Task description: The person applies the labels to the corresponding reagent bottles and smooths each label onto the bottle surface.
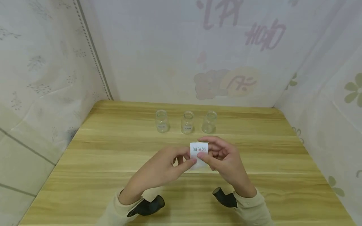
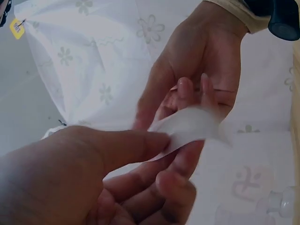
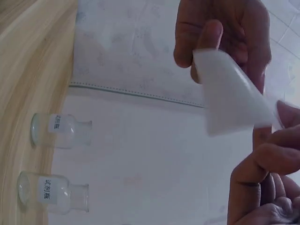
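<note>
A small white label (image 1: pixel 195 154) with a printed line of text is held between both hands above the table. My left hand (image 1: pixel 162 166) pinches its left edge with thumb and fingertips. From the other side my right hand (image 1: pixel 229 161) pinches it, the thumb lying across its front. The right wrist view shows the label's (image 3: pixel 229 96) plain side, slightly bent and blurred. Beyond the hands three clear glass bottles stand upright in a row. White labels show on the left bottle (image 1: pixel 161 119) and the middle bottle (image 1: pixel 188 121); I see none on the right bottle (image 1: pixel 209 121).
The wood-grain table (image 1: pixel 113 157) reaches back to a pale printed cloth (image 1: pixel 158 62) hung behind it. Similar cloths hang at left and right. A dark curved piece sits at each sleeve cuff, the left piece (image 1: pixel 150 205) and the right piece (image 1: pixel 225 197).
</note>
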`<state>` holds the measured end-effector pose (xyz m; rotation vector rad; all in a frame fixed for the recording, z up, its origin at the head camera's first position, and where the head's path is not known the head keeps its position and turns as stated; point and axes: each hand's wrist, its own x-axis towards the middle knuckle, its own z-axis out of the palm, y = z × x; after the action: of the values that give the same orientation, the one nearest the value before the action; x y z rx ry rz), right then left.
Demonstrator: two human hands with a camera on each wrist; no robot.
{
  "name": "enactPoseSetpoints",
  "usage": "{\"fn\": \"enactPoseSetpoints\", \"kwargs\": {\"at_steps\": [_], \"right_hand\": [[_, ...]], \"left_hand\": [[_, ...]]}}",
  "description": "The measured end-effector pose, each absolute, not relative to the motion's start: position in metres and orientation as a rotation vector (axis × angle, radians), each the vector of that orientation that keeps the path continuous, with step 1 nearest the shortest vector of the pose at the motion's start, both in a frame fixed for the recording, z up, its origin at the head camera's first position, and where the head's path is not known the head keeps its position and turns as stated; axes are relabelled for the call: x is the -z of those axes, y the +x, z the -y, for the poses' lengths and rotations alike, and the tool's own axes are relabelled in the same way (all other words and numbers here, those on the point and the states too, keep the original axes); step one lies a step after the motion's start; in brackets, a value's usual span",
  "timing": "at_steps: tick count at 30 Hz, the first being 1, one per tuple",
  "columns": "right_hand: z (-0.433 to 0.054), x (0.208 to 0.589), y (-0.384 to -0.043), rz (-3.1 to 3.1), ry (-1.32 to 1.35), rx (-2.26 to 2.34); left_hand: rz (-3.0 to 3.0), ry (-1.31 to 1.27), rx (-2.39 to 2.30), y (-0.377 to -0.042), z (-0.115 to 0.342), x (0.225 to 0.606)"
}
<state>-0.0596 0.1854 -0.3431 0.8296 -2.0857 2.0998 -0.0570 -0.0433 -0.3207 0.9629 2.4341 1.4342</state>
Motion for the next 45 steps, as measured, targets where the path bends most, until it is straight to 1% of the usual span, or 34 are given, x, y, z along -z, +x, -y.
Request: {"fn": "enactPoseSetpoints", "kwargs": {"at_steps": [5, 9, 12, 17, 20, 29, 33, 35, 37, 40, 45], "right_hand": [[-0.186, 0.341, -0.057, 2.181, 0.724, -2.055], [-0.185, 0.342, -0.058, 2.166, 0.76, -2.056], [-0.186, 0.343, -0.059, 2.233, 0.856, -1.973], [-0.184, 0.348, -0.059, 2.459, 1.214, -1.755], [-0.18, 0.351, -0.059, 2.496, 1.344, -1.725], [-0.178, 0.352, -0.059, 2.582, 1.222, -1.818], [-0.182, 0.351, -0.061, 2.587, 0.989, -1.962], [-0.185, 0.35, -0.062, 2.512, 0.837, -2.104], [-0.189, 0.347, -0.063, 2.407, 0.761, -2.209], [-0.194, 0.344, -0.065, 2.282, 0.761, -2.271], [-0.197, 0.343, -0.065, 2.201, 0.867, -2.267]], "left_hand": [[-2.507, 0.809, -1.641, -0.056, 0.044, 0.317], [-2.498, 0.817, -1.681, -0.057, 0.046, 0.315], [-2.516, 0.894, -1.634, -0.06, 0.051, 0.315], [-2.578, 1.056, -1.518, -0.065, 0.06, 0.317], [-2.588, 1.147, -1.438, -0.068, 0.061, 0.319], [-2.749, 1.353, -1.423, -0.069, 0.045, 0.33], [-2.913, 1.401, -1.487, -0.07, 0.039, 0.329], [-2.961, 1.429, -1.52, -0.07, 0.039, 0.327], [-2.959, 1.453, -1.532, -0.07, 0.039, 0.326], [-2.941, 1.446, -1.483, -0.069, 0.041, 0.325], [-2.901, 1.356, -1.499, -0.069, 0.042, 0.324]]}}
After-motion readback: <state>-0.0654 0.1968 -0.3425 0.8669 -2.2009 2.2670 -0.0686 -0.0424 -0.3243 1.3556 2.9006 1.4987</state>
